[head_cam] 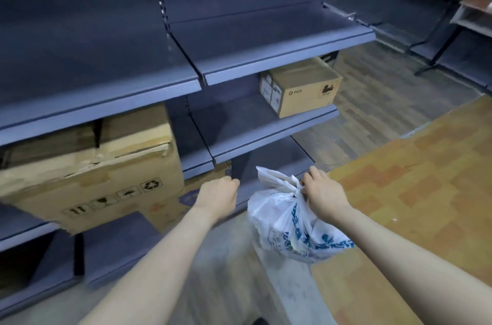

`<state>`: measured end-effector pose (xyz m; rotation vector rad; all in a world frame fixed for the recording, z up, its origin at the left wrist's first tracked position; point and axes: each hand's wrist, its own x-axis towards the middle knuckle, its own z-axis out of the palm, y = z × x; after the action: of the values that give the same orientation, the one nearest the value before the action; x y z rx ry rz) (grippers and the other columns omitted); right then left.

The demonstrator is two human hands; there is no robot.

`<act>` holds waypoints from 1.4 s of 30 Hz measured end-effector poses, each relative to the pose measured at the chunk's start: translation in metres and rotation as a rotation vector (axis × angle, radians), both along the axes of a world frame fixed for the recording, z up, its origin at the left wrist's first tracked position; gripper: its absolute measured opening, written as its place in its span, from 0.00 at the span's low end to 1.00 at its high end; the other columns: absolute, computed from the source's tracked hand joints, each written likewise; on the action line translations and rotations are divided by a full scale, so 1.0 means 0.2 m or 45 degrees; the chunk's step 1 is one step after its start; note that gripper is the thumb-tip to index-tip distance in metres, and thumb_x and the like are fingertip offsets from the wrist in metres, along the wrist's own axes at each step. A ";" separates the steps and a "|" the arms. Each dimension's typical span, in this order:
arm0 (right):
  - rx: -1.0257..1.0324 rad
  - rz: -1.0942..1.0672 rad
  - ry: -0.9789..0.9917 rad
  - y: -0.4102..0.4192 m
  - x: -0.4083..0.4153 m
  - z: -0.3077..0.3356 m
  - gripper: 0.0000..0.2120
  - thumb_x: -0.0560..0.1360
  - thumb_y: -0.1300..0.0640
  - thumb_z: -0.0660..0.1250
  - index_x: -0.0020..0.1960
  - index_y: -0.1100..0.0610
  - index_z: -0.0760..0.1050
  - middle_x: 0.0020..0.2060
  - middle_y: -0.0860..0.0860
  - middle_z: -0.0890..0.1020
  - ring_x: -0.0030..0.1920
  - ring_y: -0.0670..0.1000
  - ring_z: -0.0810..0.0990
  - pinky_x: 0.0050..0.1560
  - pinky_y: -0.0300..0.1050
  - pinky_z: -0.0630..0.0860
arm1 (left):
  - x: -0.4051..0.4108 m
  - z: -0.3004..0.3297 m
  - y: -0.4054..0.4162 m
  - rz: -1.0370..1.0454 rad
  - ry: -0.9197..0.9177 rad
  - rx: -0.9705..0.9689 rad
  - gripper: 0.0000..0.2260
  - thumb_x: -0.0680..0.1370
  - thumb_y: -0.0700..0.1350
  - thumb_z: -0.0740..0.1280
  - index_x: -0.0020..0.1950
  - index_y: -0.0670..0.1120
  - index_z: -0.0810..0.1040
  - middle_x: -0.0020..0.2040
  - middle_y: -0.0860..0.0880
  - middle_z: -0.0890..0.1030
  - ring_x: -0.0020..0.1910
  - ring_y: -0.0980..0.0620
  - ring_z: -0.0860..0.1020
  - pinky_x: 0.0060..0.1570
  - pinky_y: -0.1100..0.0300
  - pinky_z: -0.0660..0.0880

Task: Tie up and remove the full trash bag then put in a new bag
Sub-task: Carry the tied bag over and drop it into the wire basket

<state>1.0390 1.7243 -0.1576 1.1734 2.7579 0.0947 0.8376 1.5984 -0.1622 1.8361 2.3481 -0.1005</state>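
A full white trash bag (pixel 290 228) with blue print hangs in the air, knotted at the top. My right hand (pixel 323 193) is shut on the knot and holds the bag above the floor, in front of the lowest shelf. My left hand (pixel 218 195) is to the left of the bag, apart from it, with its fingers curled shut and nothing visible in them. No trash bin and no new bag are in view.
Grey-blue metal shelving (pixel 266 66) fills the left and centre. A large torn cardboard box (pixel 93 167) sits on a lower shelf at left, a smaller box (pixel 300 87) on a shelf at centre right. Wooden floor (pixel 415 191) spreads to the right.
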 end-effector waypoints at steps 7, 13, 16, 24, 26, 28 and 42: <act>0.279 0.305 -0.201 -0.27 -0.15 0.01 0.16 0.57 0.58 0.79 0.40 0.60 0.78 0.43 0.56 0.78 0.46 0.58 0.78 0.52 0.61 0.76 | -0.15 0.05 -0.64 0.328 0.089 -0.094 0.11 0.80 0.41 0.55 0.57 0.43 0.74 0.56 0.44 0.78 0.55 0.42 0.77 0.54 0.53 0.68; 0.250 0.626 -0.201 -0.57 -0.35 -0.02 0.14 0.69 0.56 0.69 0.53 0.60 0.78 0.56 0.57 0.75 0.59 0.58 0.70 0.65 0.60 0.67 | -0.08 0.07 -1.26 0.872 -0.010 -0.174 0.10 0.80 0.41 0.56 0.55 0.44 0.75 0.55 0.45 0.78 0.55 0.43 0.77 0.55 0.52 0.68; 0.258 0.861 -0.033 -0.74 -0.48 -0.06 0.19 0.45 0.61 0.81 0.33 0.62 0.79 0.37 0.60 0.79 0.44 0.58 0.69 0.46 0.62 0.77 | 0.01 0.07 -1.55 1.114 -0.027 -0.223 0.11 0.80 0.41 0.56 0.60 0.44 0.73 0.59 0.45 0.78 0.58 0.44 0.76 0.59 0.51 0.68; 0.316 1.280 -0.111 -1.41 -0.80 0.06 0.19 0.77 0.55 0.60 0.66 0.59 0.67 0.66 0.57 0.65 0.69 0.58 0.63 0.72 0.59 0.57 | 0.25 0.13 -2.23 1.636 -0.035 -0.304 0.13 0.80 0.44 0.57 0.62 0.42 0.74 0.62 0.41 0.78 0.62 0.42 0.76 0.64 0.50 0.67; 0.318 1.349 -0.071 -1.57 -0.89 0.08 0.19 0.78 0.55 0.56 0.69 0.57 0.63 0.68 0.56 0.63 0.70 0.57 0.60 0.73 0.57 0.54 | 0.28 0.14 -2.39 1.733 -0.050 -0.263 0.14 0.80 0.45 0.57 0.61 0.43 0.74 0.62 0.41 0.78 0.62 0.42 0.76 0.64 0.51 0.67; 0.281 1.399 0.023 -1.75 -0.97 0.08 0.18 0.78 0.54 0.57 0.67 0.57 0.66 0.66 0.55 0.66 0.69 0.56 0.63 0.72 0.57 0.56 | 0.29 0.15 -2.55 1.811 -0.039 -0.226 0.13 0.80 0.45 0.57 0.61 0.43 0.74 0.61 0.42 0.78 0.62 0.42 0.76 0.64 0.52 0.67; 0.245 1.637 0.322 -3.00 -1.44 0.26 0.17 0.60 0.55 0.79 0.42 0.63 0.80 0.42 0.58 0.79 0.45 0.59 0.79 0.50 0.59 0.76 | 0.19 0.27 -3.60 2.059 0.046 -0.146 0.11 0.79 0.42 0.56 0.58 0.44 0.73 0.60 0.44 0.78 0.60 0.43 0.76 0.60 0.52 0.68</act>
<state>0.7505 1.1244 -0.1059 -0.7738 3.2429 0.3491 0.8766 0.8783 -0.1090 -0.4414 2.9122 -0.0465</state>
